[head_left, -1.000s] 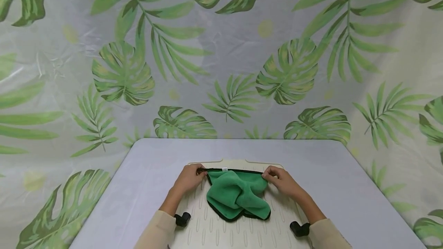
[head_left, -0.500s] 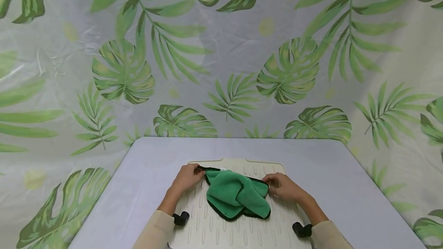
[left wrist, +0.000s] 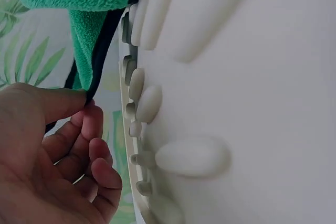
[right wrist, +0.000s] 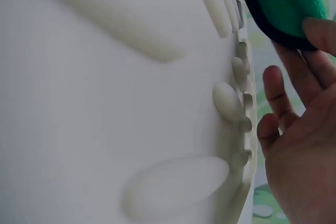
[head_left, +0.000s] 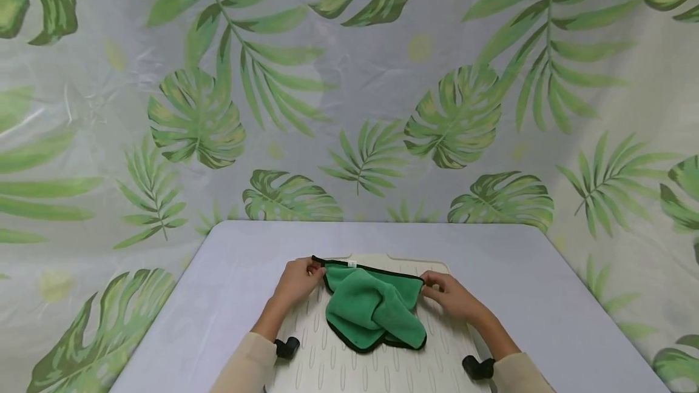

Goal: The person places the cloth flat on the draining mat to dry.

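Note:
A green cloth [head_left: 366, 302] with black edging and a small white tag lies bunched on a cream ribbed board [head_left: 344, 375]. Its far edge is stretched between both hands. The left hand [head_left: 297, 279] pinches the far left corner; in the left wrist view, thumb and forefinger of that hand [left wrist: 58, 145] hold the black edge while the other fingers curl loosely. The right hand [head_left: 449, 293] pinches the far right corner. In the right wrist view, the thumb of this hand [right wrist: 304, 129] lies on the green cloth [right wrist: 283, 3] with fingers behind it.
The board rests on a white-covered table [head_left: 240, 265], whose far edge meets a leaf-patterned curtain [head_left: 349, 90]. Black wrist-camera mounts stand beside each wrist, the left one [head_left: 287, 348] and the right one [head_left: 478, 367]. Raised oval ridges [left wrist: 194, 156] cover the board.
The right hand loosened from the cloth's far edge half a second ago and now pinches its right corner. That edge, slack then, is straight and lifted again. The left hand kept its hold.

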`<act>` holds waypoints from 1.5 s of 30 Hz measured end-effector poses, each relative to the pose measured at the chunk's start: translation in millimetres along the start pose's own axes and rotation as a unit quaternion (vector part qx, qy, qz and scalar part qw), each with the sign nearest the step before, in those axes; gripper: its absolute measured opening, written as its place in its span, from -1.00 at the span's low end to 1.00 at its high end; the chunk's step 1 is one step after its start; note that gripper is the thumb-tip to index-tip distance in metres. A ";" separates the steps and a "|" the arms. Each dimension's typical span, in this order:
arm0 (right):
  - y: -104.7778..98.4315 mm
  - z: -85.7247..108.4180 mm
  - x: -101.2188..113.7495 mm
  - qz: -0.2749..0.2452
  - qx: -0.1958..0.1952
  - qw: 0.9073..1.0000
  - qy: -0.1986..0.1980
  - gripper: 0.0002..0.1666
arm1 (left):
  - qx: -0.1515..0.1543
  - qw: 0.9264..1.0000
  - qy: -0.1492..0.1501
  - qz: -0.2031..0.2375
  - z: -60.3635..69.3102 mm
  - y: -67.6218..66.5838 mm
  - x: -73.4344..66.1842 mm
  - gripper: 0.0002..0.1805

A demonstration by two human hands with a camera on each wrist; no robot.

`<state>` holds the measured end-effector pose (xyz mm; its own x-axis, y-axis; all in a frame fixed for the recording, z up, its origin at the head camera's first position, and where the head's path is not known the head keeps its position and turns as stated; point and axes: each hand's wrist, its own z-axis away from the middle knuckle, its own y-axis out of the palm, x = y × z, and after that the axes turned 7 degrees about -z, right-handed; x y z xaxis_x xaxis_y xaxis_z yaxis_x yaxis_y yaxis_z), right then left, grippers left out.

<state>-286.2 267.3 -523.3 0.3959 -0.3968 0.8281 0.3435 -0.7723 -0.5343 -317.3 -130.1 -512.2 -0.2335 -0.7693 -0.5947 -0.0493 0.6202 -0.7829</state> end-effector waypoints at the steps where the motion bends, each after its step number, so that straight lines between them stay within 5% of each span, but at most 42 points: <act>1: -0.3 0.2 -1.1 -0.002 -0.005 1.000 0.001 -0.82 | -0.003 1.000 -0.005 0.004 0.3 -0.9 0.0 -0.76; 10: -5.3 2.6 0.3 -0.025 -0.050 0.998 0.019 -0.77 | -0.002 0.999 -0.019 0.032 -1.1 -6.7 4.5 -0.71; 21: -9.9 -2.4 7.0 0.024 -0.204 0.975 0.084 -0.68 | 0.009 1.000 -0.018 0.022 -3.9 -11.2 8.8 -0.76; 28: -12.9 -9.4 -0.3 0.058 -0.216 0.972 0.075 -0.71 | 0.009 0.999 -0.027 0.015 -2.9 -13.3 7.5 -0.76; 45: -9.6 -10.9 1.6 0.091 -0.228 0.961 0.125 -0.73 | 0.034 0.999 -0.030 0.004 -0.8 -8.8 10.6 -0.78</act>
<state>-298.2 268.7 -515.0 0.1778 -0.6092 0.7729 -0.1441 -0.7930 -0.5919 -320.1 -143.6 -511.4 -0.1749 -0.7737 -0.6089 0.0196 0.6156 -0.7878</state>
